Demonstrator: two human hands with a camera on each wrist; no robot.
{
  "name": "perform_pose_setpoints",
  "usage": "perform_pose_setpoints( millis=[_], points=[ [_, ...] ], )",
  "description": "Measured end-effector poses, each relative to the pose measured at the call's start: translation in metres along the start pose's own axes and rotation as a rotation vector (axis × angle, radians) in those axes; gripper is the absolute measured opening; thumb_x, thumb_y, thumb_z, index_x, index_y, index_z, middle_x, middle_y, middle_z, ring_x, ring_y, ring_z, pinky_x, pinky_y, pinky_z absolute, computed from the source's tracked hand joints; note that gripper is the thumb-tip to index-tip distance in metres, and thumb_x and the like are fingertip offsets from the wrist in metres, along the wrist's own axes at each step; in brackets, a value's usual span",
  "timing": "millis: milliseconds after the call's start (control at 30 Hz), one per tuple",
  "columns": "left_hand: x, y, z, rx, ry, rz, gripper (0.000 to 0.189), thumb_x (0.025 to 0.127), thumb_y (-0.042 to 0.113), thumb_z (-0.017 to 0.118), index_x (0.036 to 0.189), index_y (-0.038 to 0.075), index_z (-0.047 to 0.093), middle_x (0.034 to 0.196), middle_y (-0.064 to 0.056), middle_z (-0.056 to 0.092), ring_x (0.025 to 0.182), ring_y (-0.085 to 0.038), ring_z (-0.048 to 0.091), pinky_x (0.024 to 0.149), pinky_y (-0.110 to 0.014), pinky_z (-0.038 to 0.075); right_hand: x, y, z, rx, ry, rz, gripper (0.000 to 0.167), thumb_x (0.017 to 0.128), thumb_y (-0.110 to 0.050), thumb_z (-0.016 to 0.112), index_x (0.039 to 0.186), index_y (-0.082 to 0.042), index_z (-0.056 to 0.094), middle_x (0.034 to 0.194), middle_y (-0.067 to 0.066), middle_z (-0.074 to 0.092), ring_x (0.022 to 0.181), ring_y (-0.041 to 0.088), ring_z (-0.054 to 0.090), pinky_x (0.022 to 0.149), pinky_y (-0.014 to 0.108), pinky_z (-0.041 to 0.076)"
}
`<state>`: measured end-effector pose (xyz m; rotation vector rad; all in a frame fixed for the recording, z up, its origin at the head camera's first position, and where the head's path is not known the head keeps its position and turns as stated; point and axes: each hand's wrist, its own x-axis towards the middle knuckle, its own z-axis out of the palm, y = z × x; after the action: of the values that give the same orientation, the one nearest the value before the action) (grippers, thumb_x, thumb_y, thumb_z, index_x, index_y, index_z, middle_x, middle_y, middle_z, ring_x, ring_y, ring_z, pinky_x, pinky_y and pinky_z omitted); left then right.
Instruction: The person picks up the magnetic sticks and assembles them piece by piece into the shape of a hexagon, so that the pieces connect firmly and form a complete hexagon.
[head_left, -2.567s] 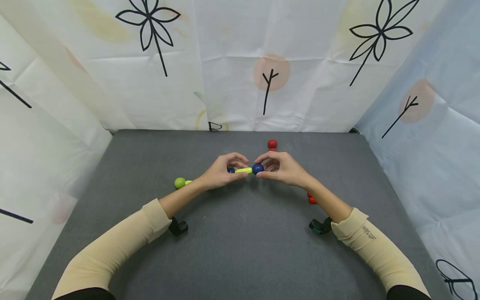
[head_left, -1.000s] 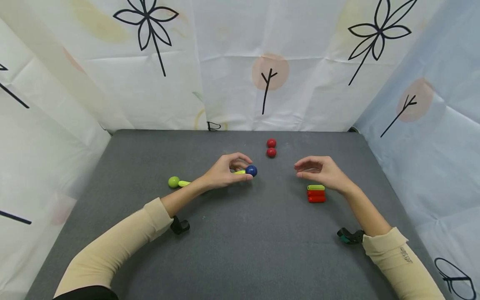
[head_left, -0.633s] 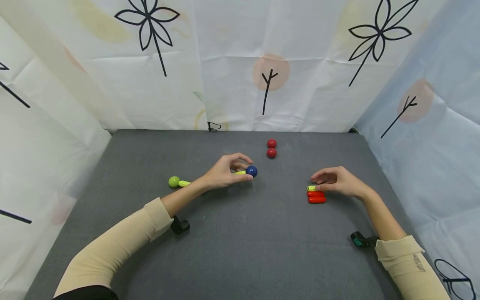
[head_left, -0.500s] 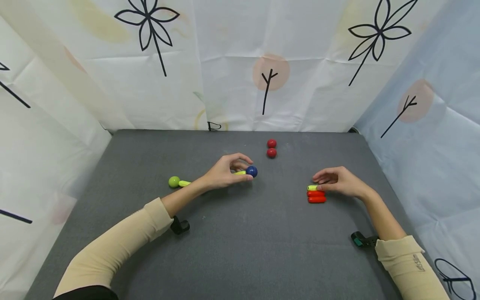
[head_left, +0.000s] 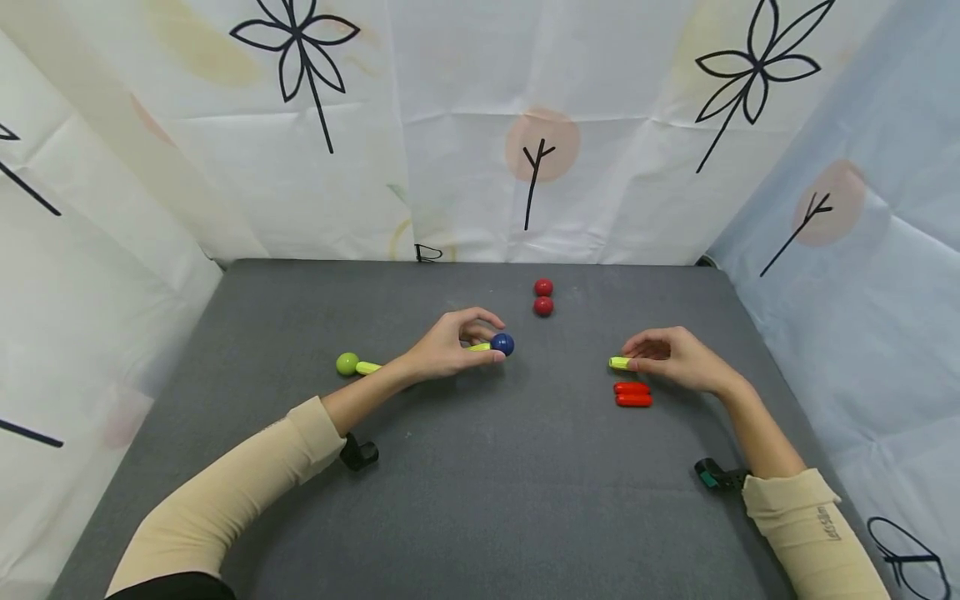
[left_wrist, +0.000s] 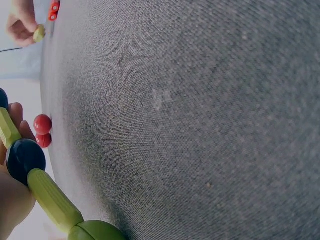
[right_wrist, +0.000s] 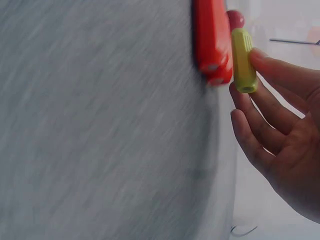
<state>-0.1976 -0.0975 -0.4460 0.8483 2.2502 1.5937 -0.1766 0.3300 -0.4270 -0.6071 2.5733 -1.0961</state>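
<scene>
My left hand (head_left: 452,340) holds a joined chain of balls and ribbed rods. A dark blue ball (head_left: 502,344) sticks out past its fingertips, with part of a yellow-green rod behind it. In the left wrist view, a second blue ball (left_wrist: 26,160) sits near the palm, and another yellow-green rod (left_wrist: 54,200) runs from it to a green ball (left_wrist: 97,231). Over on the right, my right hand (head_left: 678,360) pinches a loose yellow-green rod (right_wrist: 244,60) between thumb and fingers, just above the table. Two red rods (head_left: 633,400) lie side by side close to that hand.
Two red balls (head_left: 543,306) lie one behind the other toward the back of the grey table (head_left: 480,500). Patterned white cloth (head_left: 465,183) hangs behind the table and along both sides.
My right hand let go of the blue ball end, moved right to the rods, and lifted the yellow-green one off its place beside the red rods. The left hand stays nearly still with the chain.
</scene>
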Motion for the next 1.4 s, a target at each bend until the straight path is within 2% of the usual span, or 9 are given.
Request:
perform_pose_setpoints(
  millis=[233, 500, 600, 767, 1000, 1133, 1400],
  points=[
    [0.0, 0.001, 0.0, -0.001, -0.002, -0.008, 0.042, 0.096, 0.012, 0.084, 0.133, 0.005, 0.067, 0.117, -0.012, 0.084, 0.098, -0.016, 0.08, 0.087, -0.026, 0.06, 0.016, -0.028, 0.011, 0.075, 0.003, -0.091, 0.02, 0.099, -0.007, 0.079, 0.119, -0.004, 0.077, 0.115, 0.017, 0.081, 0.098, 0.032, 0.08, 0.084, 0.021, 0.062],
    [0.0, 0.0, 0.0, 0.011, -0.004, -0.015, 0.045, 0.096, 0.012, 0.084, 0.135, 0.0, 0.066, 0.118, -0.013, 0.083, 0.105, -0.017, 0.08, 0.093, -0.027, 0.061, 0.037, -0.065, 0.033, 0.157, 0.005, -0.156, 0.019, 0.099, -0.006, 0.08, 0.118, -0.005, 0.079, 0.113, 0.017, 0.082, 0.098, 0.038, 0.079, 0.084, 0.023, 0.063],
    [0.001, 0.0, 0.0, 0.009, -0.005, -0.013, 0.045, 0.095, 0.012, 0.085, 0.135, 0.001, 0.066, 0.118, -0.013, 0.083, 0.105, -0.017, 0.08, 0.093, -0.027, 0.061, 0.043, -0.075, 0.042, 0.168, 0.037, -0.166, 0.02, 0.097, -0.007, 0.081, 0.117, -0.004, 0.079, 0.112, 0.017, 0.082, 0.098, 0.036, 0.079, 0.085, 0.023, 0.063],
    [0.001, 0.001, 0.0, 0.002, -0.009, -0.015, 0.044, 0.096, 0.012, 0.084, 0.134, 0.001, 0.066, 0.117, -0.013, 0.084, 0.103, -0.016, 0.081, 0.092, -0.027, 0.061, 0.055, -0.089, 0.055, 0.193, 0.073, -0.155, 0.023, 0.097, -0.007, 0.082, 0.119, -0.002, 0.078, 0.114, 0.017, 0.081, 0.098, 0.021, 0.079, 0.086, 0.021, 0.062],
    [0.001, 0.0, 0.0, 0.004, -0.019, -0.007, 0.047, 0.096, 0.011, 0.084, 0.136, -0.004, 0.064, 0.117, -0.015, 0.083, 0.103, -0.018, 0.081, 0.09, -0.026, 0.061, 0.07, -0.1, 0.07, 0.19, 0.057, -0.199, 0.028, 0.097, -0.004, 0.081, 0.122, 0.005, 0.075, 0.116, 0.019, 0.08, 0.104, 0.029, 0.079, 0.09, 0.024, 0.063],
    [0.001, -0.001, -0.001, 0.007, -0.017, -0.006, 0.048, 0.096, 0.01, 0.084, 0.137, -0.005, 0.064, 0.118, -0.016, 0.083, 0.104, -0.021, 0.082, 0.091, -0.027, 0.061, 0.074, -0.101, 0.075, 0.171, 0.07, -0.197, 0.028, 0.097, -0.005, 0.082, 0.122, 0.004, 0.075, 0.117, 0.018, 0.08, 0.106, 0.029, 0.078, 0.093, 0.023, 0.062],
    [0.0, 0.0, -0.002, 0.054, -0.006, -0.006, 0.051, 0.095, 0.011, 0.084, 0.139, -0.005, 0.064, 0.126, -0.018, 0.079, 0.112, -0.027, 0.078, 0.098, -0.038, 0.063, 0.077, -0.102, 0.078, 0.2, 0.081, -0.18, 0.029, 0.097, -0.006, 0.081, 0.123, 0.005, 0.074, 0.118, 0.018, 0.079, 0.107, 0.031, 0.078, 0.095, 0.031, 0.064]
  ],
)
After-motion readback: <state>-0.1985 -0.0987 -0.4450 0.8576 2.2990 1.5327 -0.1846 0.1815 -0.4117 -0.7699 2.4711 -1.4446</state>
